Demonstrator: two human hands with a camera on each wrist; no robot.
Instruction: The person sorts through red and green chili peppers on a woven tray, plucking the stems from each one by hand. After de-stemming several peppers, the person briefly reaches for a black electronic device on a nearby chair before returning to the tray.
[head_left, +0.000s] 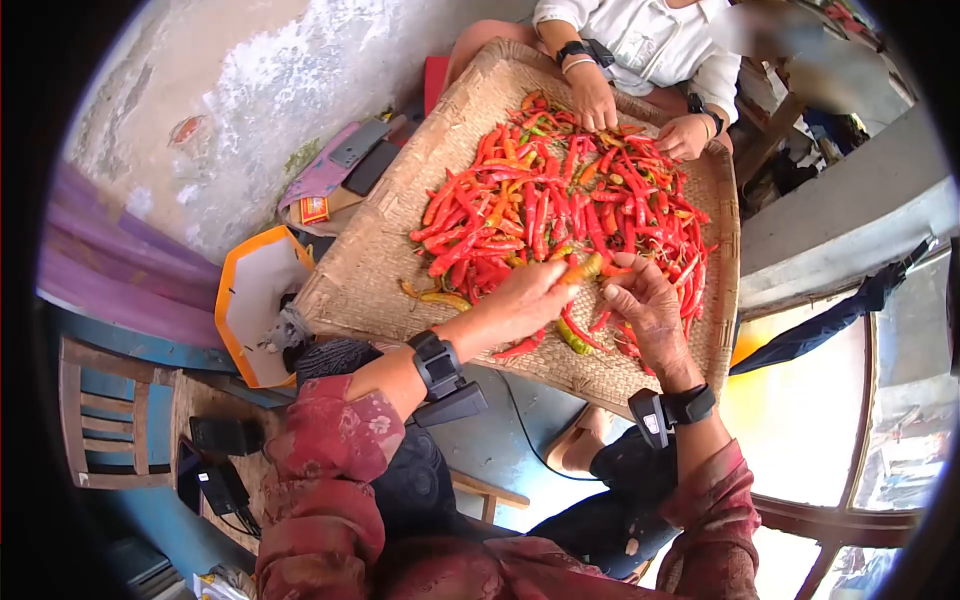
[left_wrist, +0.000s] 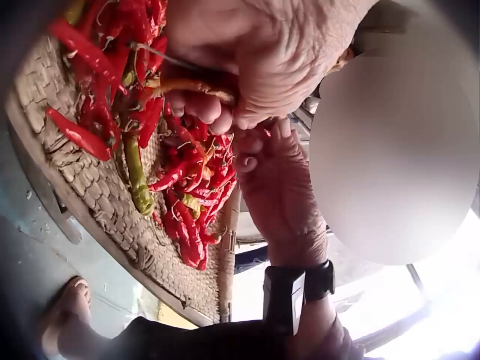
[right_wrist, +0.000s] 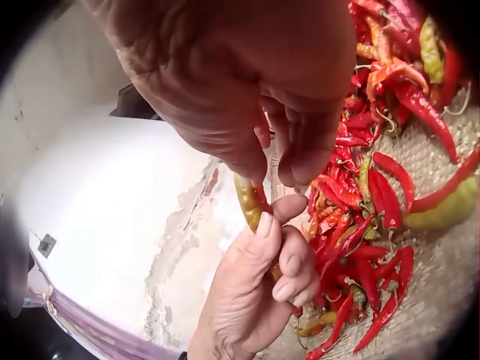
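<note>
My left hand (head_left: 525,300) reaches over the near part of a woven tray (head_left: 385,295) and grips a yellow-green chili pepper (head_left: 585,268). My right hand (head_left: 652,312) comes from the other side, thumb and fingers pinching the upper end of that pepper. In the right wrist view the pepper (right_wrist: 247,201) stands up from the left hand (right_wrist: 251,289), a red patch along one side. An orange-brown pepper (left_wrist: 191,86) lies against the left hand's fingers in the left wrist view. Beneath both hands spreads a heap of red chili peppers (head_left: 540,205), a few of them orange or green.
Across the tray, another person's hands (head_left: 595,105) touch the heap's far side. Two phones (head_left: 360,143) lie on a cloth left of the tray. An orange-rimmed container (head_left: 228,310) stands near its left corner. A wooden chair (head_left: 110,415) is at lower left.
</note>
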